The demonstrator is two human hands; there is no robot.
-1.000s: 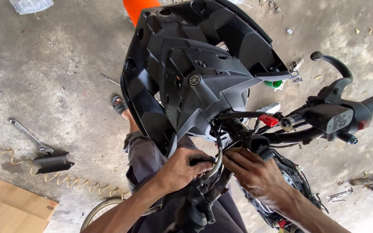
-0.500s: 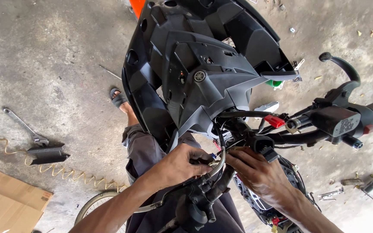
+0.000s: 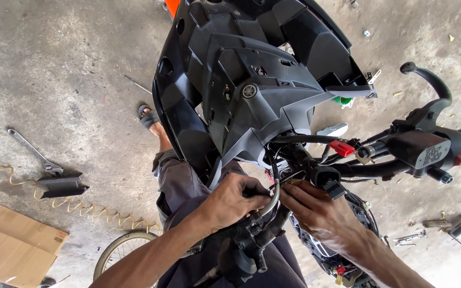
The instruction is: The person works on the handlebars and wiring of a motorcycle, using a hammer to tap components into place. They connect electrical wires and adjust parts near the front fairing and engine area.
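Note:
A scooter's black plastic front cover (image 3: 252,80) fills the upper middle, tilted up off the handlebar. Below it a tangle of black cables and connectors (image 3: 316,160) is exposed, with a red connector (image 3: 341,148) among them. My left hand (image 3: 236,200) is closed around a grey curved cable (image 3: 273,200) beside the left brake lever (image 3: 246,250). My right hand (image 3: 316,210) touches the wiring just under a black multi-pin plug (image 3: 329,181), fingers bent into the bundle. The right handlebar switch housing (image 3: 425,149) and brake lever (image 3: 428,80) stick out to the right.
On the concrete floor at the left lie an adjustable wrench (image 3: 33,152), a black tool (image 3: 60,186), a coiled yellowish hose (image 3: 70,208) and cardboard (image 3: 12,242). A sandalled foot (image 3: 149,118) shows beside the cover. A wheel rim (image 3: 121,250) is below; small tools (image 3: 412,237) lie at the right.
The view has shifted slightly, so the cover sits higher and further right. Both hands stay at the wiring under it, the left one still on the cable.

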